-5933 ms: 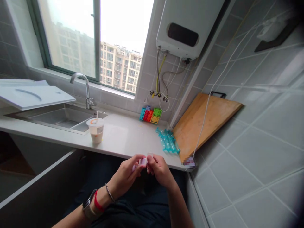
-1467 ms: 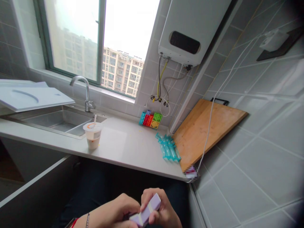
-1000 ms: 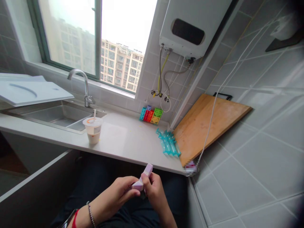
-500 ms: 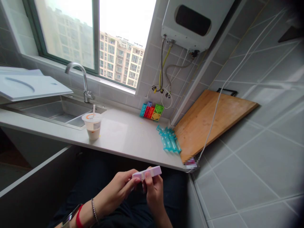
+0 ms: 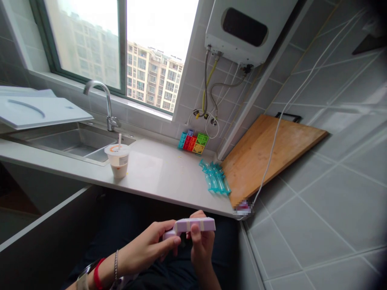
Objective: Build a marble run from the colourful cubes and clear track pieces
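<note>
Low over my lap, both hands are closed on light purple plastic. In my right hand (image 5: 201,237) is a long light purple block (image 5: 208,224) with pale bands across it, pinched between thumb and fingers. My left hand (image 5: 151,243) grips a smaller rounded light purple piece (image 5: 169,234) at the block's left end. Whether the two are joined or only touching, I cannot tell. Some fingers are hidden behind them. Ahead on the white counter (image 5: 160,169) lie several clear teal plastic pieces (image 5: 216,177).
A lidded drink cup with a straw (image 5: 118,161) stands near the counter's front edge. Coloured block-like pieces (image 5: 193,141) sit against the wall. A wooden board (image 5: 269,149) leans at right with a white cord (image 5: 275,137) across it. The sink (image 5: 72,141) is at left.
The light purple block has shifted slightly right and turned more level, showing more of its side. My hands have moved a little apart, uncovering the rounded piece in the left.
</note>
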The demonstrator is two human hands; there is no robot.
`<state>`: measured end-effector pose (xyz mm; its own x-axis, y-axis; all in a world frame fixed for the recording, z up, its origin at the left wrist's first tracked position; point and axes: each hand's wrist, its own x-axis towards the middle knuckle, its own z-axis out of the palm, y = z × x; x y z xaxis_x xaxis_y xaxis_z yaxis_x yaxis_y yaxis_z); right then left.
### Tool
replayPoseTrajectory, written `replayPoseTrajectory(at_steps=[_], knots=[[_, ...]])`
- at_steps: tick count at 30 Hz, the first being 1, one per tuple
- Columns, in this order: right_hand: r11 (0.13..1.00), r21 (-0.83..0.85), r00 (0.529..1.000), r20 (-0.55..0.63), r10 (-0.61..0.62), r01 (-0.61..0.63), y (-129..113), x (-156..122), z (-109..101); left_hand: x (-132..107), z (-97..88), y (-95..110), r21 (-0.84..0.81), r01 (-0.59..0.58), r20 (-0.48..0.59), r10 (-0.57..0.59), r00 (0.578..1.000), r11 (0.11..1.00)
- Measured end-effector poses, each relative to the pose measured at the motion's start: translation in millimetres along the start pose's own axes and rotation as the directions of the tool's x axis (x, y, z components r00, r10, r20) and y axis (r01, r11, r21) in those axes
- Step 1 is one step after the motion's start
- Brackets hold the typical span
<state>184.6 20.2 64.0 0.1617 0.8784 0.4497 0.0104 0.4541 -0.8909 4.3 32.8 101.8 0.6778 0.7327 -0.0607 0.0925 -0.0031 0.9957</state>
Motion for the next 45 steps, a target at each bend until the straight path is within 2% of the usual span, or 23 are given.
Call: replayPoseTrajectory(at_steps=[3, 6, 11, 13, 15, 18, 21, 22, 23, 24, 25, 27, 28, 29, 31, 34, 37, 40, 43, 45], knots=[[0.993, -0.05, 0.983, 0.154, -0.096, 0.104, -9, 6, -8, -4, 1.6, 3, -0.015, 0.031, 0.087, -0.03, 0.996, 0.999], [0.983, -0.106, 0.955, 0.273, -0.118, 0.151, -15, 11, -13, -7, 3.0, 3, -0.043, 0.066, 0.108, -0.061, 0.992, 0.997], [0.991, -0.074, 0.94, 0.332, -0.078, 0.108, -20, 17, -17, -8, 3.5, 6, -0.105, 0.105, 0.136, -0.091, 0.987, 0.989], [0.997, -0.045, 0.921, 0.388, -0.044, 0.066, -23, 20, -18, -9, 4.1, 8, -0.123, 0.14, 0.176, -0.117, 0.977, 0.983], [1.0, -0.006, 0.869, 0.494, -0.002, 0.005, -27, 22, -20, -11, 4.8, 7, -0.14, 0.201, 0.235, -0.165, 0.958, 0.969], [0.995, 0.05, 0.749, 0.662, 0.033, -0.087, -28, 25, -21, -12, 4.1, 2, -0.157, 0.29, 0.36, -0.219, 0.907, 0.944], [0.98, 0.099, 0.651, 0.758, 0.037, -0.171, -21, 23, -16, -9, -0.9, -6, -0.167, 0.327, 0.508, -0.203, 0.837, 0.93], [0.975, 0.109, 0.633, 0.773, 0.039, -0.193, -17, 22, -13, -8, -3.2, -8, -0.167, 0.326, 0.551, -0.187, 0.814, 0.93], [0.971, 0.116, 0.643, 0.764, 0.047, -0.208, -14, 20, -10, -7, -5.5, -9, -0.166, 0.32, 0.578, -0.171, 0.798, 0.933], [0.969, 0.121, 0.682, 0.728, 0.062, -0.217, -10, 19, -7, -6, -7.6, -9, -0.162, 0.306, 0.581, -0.16, 0.798, 0.938], [0.967, 0.127, 0.749, 0.658, 0.084, -0.22, -7, 18, -4, -5, -9.4, -8, -0.154, 0.279, 0.548, -0.153, 0.822, 0.948], [0.967, 0.143, 0.894, 0.429, 0.131, -0.211, -4, 17, 1, -3, -11.2, -3, -0.072, 0.175, 0.374, -0.136, 0.917, 0.982], [0.968, 0.148, 0.94, 0.307, 0.15, -0.203, -3, 18, 3, -3, -11.3, 0, 0.019, 0.109, 0.259, -0.11, 0.96, 0.994], [0.969, 0.145, 0.962, 0.218, 0.164, -0.198, -2, 19, 4, -2, -10.8, 3, 0.135, 0.046, 0.155, -0.067, 0.986, 0.99], [0.971, 0.114, 0.966, 0.176, 0.188, -0.209, -3, 23, 5, 0, -9.0, 7, 0.36, -0.037, 0.034, 0.027, 0.999, 0.932], [0.967, 0.038, 0.932, 0.279, 0.233, -0.253, -6, 26, 4, 1, -6.0, 6, 0.481, -0.068, -0.006, 0.08, 0.997, 0.874], [0.961, -0.003, 0.907, 0.332, 0.261, -0.275, -8, 26, 2, 0, -3.7, 3, 0.445, -0.087, 0.013, 0.091, 0.996, 0.891], [0.957, 0.035, 0.9, 0.352, 0.258, -0.288, -8, 26, 2, -4, -1.6, 2, 0.349, -0.077, 0.037, 0.069, 0.997, 0.934], [0.957, 0.122, 0.924, 0.315, 0.215, -0.264, -5, 22, 8, -4, 0.4, 0, 0.236, -0.044, 0.068, 0.029, 0.997, 0.971], [0.957, 0.2, 0.963, 0.215, 0.166, -0.21, -1, 15, 16, -3, 1.0, -1, 0.172, -0.036, 0.074, 0.024, 0.997, 0.984]])
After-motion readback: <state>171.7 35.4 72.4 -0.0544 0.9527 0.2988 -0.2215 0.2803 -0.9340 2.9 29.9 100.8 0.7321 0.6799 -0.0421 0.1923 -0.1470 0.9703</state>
